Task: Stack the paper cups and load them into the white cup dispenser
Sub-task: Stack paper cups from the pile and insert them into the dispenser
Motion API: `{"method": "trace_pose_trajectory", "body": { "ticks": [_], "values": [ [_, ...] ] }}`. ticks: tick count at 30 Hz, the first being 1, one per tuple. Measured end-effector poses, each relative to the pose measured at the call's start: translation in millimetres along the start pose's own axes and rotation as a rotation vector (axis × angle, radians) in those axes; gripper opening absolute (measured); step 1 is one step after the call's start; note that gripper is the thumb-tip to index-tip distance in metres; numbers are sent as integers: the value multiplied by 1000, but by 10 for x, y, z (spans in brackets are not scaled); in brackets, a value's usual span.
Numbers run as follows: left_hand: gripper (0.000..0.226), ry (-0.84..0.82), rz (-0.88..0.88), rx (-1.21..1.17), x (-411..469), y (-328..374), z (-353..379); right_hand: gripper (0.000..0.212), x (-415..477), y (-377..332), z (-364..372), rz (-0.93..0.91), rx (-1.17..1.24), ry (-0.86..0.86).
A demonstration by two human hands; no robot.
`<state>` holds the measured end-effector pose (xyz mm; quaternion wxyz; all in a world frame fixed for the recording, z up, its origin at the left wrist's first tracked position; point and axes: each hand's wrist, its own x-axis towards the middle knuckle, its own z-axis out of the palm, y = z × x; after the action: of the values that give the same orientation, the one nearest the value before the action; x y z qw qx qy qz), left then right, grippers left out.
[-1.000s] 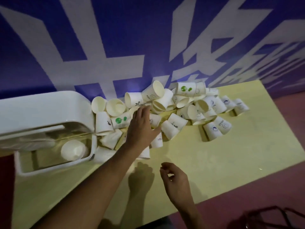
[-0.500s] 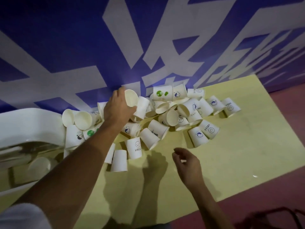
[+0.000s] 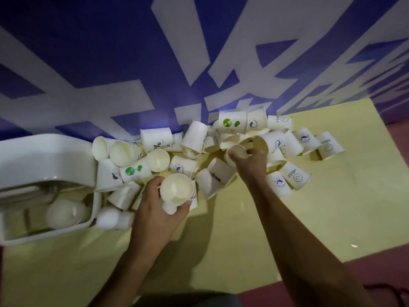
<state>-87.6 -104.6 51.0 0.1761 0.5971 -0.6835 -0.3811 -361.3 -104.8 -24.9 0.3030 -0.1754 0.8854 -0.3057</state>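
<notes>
While the left hand [image 3: 155,214] grips a held cup [image 3: 176,189] round its wall at lower centre of the frame, mouth turned toward the camera, the right hand [image 3: 251,163] is in the middle of the heap with its fingers curled over the rim of a second cup [image 3: 237,151]; the hands are apart, each clamped on its own cup. The heap of paper cups [image 3: 156,140] sprawls across the centre of the frame on the yellow table [image 3: 309,218], against the blue wall [image 3: 88,52], most of them on their sides or mouth down; the white cup dispenser [image 3: 44,156] sits at the left edge of the frame, just beside the nearest cups, and a pale cup shape [image 3: 64,212] shows through its clear front. These cups look very light and thin-walled, so I judge they will go oval or crease under a hard squeeze, and a dented rim will not nest cleanly; the rolled rim is likely the stiffest part, so a light hold round the upper wall or a pinch at the rim seems best; smooth and tapered, they should slide into one another readily, though a loose stack may slip apart if tilted.
</notes>
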Motion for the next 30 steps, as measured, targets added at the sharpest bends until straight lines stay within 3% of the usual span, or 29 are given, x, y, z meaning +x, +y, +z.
{"method": "trace_pose_trajectory", "body": {
  "ticks": [2,6,8,15,21,26,30],
  "values": [
    [79,13,-10,-21,-14,-54,-44,69,-123,11,15,-51,-52,34],
    [79,1,-12,-67,-11,-114,-147,102,-360,65,142,-175,-198,-14],
    [77,-9,-8,-84,-47,-164,-218,106,-333,34,230,-184,-234,9],
    [75,-21,2,-95,-263,-528,-682,71,-313,-83,362,-164,-282,143],
    [76,7,22,-149,-327,-1033,-1361,78,-1215,-204,385,-361,-169,319],
    [76,73,30,-203,-261,-1543,-1960,48,-2395,-652,755,-396,117,193],
    [80,120,17,-220,-174,-1866,-2283,45,-3091,-809,1298,-379,262,92]
  ]
}}
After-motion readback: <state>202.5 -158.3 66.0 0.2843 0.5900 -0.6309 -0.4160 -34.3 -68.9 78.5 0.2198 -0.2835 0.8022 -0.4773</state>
